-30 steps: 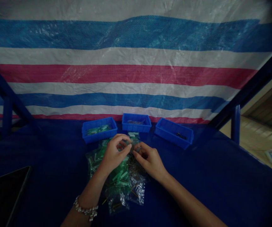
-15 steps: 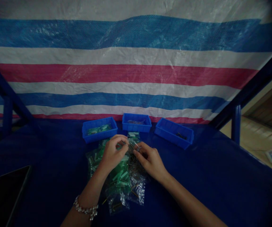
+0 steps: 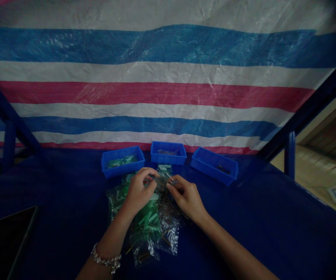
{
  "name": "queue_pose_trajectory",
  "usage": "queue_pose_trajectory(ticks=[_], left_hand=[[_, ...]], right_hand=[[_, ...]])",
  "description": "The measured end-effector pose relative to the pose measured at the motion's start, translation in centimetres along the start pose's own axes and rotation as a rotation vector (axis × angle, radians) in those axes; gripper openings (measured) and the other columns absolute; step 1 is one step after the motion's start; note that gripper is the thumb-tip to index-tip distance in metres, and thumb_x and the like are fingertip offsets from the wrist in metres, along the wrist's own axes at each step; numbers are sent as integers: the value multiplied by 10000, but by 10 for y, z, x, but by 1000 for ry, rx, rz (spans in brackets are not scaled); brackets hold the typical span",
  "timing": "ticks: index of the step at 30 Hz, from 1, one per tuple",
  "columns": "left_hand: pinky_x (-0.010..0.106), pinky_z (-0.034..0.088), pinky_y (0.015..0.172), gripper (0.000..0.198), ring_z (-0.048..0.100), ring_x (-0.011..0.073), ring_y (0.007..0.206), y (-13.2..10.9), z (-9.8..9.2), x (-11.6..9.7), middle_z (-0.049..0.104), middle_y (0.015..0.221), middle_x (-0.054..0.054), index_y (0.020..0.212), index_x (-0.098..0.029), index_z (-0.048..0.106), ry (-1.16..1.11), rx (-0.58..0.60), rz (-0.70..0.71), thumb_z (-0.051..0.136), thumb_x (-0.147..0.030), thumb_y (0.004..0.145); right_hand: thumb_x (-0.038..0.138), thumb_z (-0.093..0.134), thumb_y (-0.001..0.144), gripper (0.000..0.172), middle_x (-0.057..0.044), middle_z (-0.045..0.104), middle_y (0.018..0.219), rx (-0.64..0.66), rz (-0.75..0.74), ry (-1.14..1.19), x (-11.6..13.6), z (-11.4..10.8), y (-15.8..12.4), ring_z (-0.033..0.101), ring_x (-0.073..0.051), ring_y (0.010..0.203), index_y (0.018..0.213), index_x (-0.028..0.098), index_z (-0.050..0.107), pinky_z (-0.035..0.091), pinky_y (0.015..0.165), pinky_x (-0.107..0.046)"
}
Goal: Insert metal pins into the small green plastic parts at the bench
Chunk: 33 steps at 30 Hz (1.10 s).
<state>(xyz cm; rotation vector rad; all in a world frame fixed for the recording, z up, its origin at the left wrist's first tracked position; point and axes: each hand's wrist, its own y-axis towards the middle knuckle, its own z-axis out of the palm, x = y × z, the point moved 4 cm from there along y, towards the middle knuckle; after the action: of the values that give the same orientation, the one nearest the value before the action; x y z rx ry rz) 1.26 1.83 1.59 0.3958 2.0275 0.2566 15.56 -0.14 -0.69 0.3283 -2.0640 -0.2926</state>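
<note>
My left hand (image 3: pixel 141 187) is closed in a pinch, thumb against forefinger, on a thin rod-like piece pointing right. My right hand (image 3: pixel 189 195) pinches the edge of a small clear plastic bag (image 3: pixel 165 178) just beside it. Both hands hover over a heap of small clear bags, with green pieces (image 3: pixel 149 219) showing at its left and middle. Dark thin metal pieces (image 3: pixel 166 206) lie on its right side, partly under my right hand. Flat clear bags (image 3: pixel 146 252) with a few brass-coloured sticks are at the near end.
Three blue bins stand behind the heap: the left bin (image 3: pixel 123 173) holds greenish bags, the middle bin (image 3: pixel 168 158) clear pieces, the right bin (image 3: pixel 211 171) small dark parts. A phone-like dark slab (image 3: pixel 7 241) lies at left. Striped sheeting (image 3: pixel 156 93) hangs behind the blue table (image 3: pixel 244 217).
My fingers have shifted very slightly around the small bag, and the thin piece between the hands shows more clearly. The whole view has tipped a little; the bins and heap stay put.
</note>
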Motion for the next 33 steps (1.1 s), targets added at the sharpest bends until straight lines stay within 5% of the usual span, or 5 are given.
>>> queue_pose_trajectory(ticks=[9, 21, 28, 33], left_hand=[[290, 444, 708, 201, 526, 113, 663, 2, -10, 12, 545, 877, 31, 830, -173, 551, 268, -216, 95, 433, -81, 696], [282, 449, 713, 195, 527, 132, 719, 2, -9, 14, 524, 876, 43, 801, -167, 546, 317, -248, 118, 428, -58, 690], [305, 431, 752, 208, 527, 148, 747, 2, -11, 16, 514, 868, 47, 801, -167, 538, 372, -278, 109, 424, -47, 675], [359, 399, 803, 204, 494, 210, 917, 1, -9, 19, 518, 909, 65, 824, -174, 546, 474, -285, 57, 430, -76, 687]], right_hand=[[395, 488, 745, 237, 77, 367, 400, -72, 125, 192, -24, -3, 10, 300, -73, 366, 787, 162, 506, 188, 395, -204], [484, 603, 618, 364, 88, 379, 334, -127, 276, 530, -32, -5, 17, 294, -61, 313, 743, 160, 493, 189, 367, -198], [461, 552, 678, 324, 76, 369, 381, -198, 164, 296, -43, -20, 24, 296, -70, 351, 769, 150, 548, 194, 380, -206], [429, 511, 704, 290, 38, 444, 379, -322, 87, -12, -33, -33, 67, 395, -112, 369, 736, 154, 597, 271, 421, -230]])
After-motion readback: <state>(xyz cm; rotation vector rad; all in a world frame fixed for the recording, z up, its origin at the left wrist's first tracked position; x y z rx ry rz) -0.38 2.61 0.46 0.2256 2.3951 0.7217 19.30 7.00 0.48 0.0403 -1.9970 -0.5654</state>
